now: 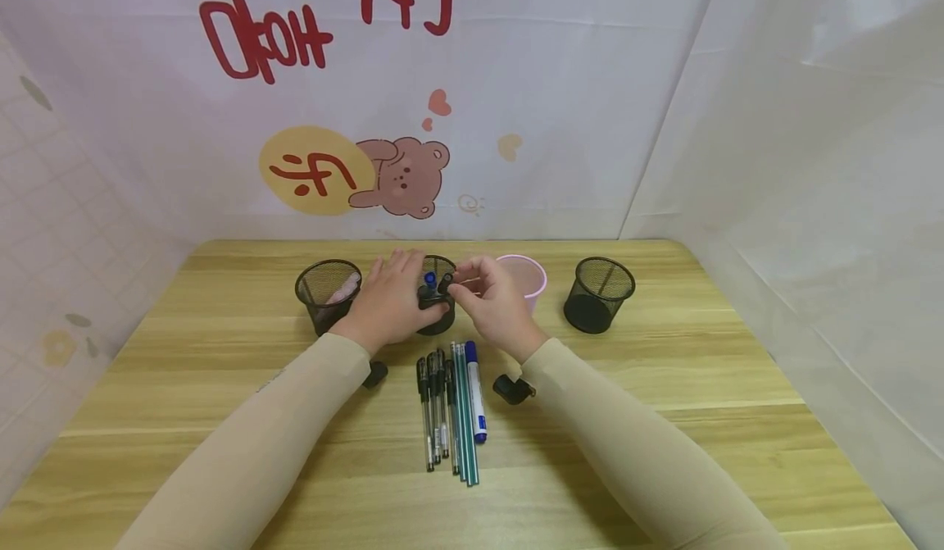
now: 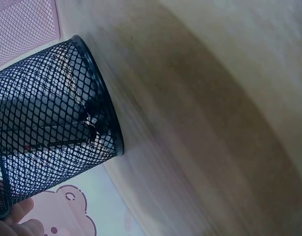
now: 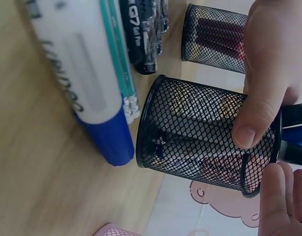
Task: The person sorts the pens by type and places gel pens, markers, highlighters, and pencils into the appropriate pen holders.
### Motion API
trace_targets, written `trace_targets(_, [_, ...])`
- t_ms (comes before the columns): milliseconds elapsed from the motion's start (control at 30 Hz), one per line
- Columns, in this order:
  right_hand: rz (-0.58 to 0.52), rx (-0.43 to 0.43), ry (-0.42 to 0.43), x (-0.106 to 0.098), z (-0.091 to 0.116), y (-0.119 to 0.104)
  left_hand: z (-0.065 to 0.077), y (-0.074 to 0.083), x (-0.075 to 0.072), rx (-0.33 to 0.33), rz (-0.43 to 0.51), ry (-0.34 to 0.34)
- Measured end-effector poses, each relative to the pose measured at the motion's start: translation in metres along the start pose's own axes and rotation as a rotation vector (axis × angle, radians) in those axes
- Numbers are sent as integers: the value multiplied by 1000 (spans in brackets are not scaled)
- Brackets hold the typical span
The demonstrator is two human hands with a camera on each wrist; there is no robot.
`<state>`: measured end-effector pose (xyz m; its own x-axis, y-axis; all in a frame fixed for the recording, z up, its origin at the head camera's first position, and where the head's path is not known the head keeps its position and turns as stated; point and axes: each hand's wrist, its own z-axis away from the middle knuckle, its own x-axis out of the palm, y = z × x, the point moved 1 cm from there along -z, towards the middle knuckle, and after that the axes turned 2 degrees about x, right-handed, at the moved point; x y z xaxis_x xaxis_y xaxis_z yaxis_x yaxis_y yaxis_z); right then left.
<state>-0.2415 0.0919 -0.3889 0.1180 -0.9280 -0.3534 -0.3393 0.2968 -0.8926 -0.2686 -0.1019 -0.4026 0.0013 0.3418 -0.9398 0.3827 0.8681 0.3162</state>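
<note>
My left hand (image 1: 391, 297) grips a black mesh pen holder (image 3: 195, 132) near its rim, with the thumb on the front and the fingers behind. Inside stand black markers (image 3: 294, 153) and a blue-topped one (image 1: 431, 279). Beside the rim, my right hand (image 1: 496, 300) pinches the top of a black marker (image 1: 446, 281) between thumb and forefinger. In the right wrist view its other fingertips (image 3: 274, 172) lie right at the rim. In front of the holder lie several black gel pens (image 1: 435, 402), green pencils (image 1: 465, 419) and a white marker with blue ends (image 1: 475, 390).
Another black mesh holder (image 1: 313, 314) with something pinkish inside stands at the left. A pink mesh holder (image 1: 542, 288) is partly hidden behind my right hand, and a black one (image 1: 590, 314) stands further right. A white printed sheet (image 1: 546, 165) hangs behind the wooden table (image 1: 664, 419).
</note>
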Motion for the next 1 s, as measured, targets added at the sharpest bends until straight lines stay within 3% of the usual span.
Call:
trace_targets(633, [-24,1,-12,-3,10,4,2,1,0,-10,14,2])
trace_targets(833, [62,23,-68,-11,18,5,1,1,0,-11,21,-3])
trace_targets(1000, [201,46,-181,-16,27,5,2,-1,1,-9,20,3])
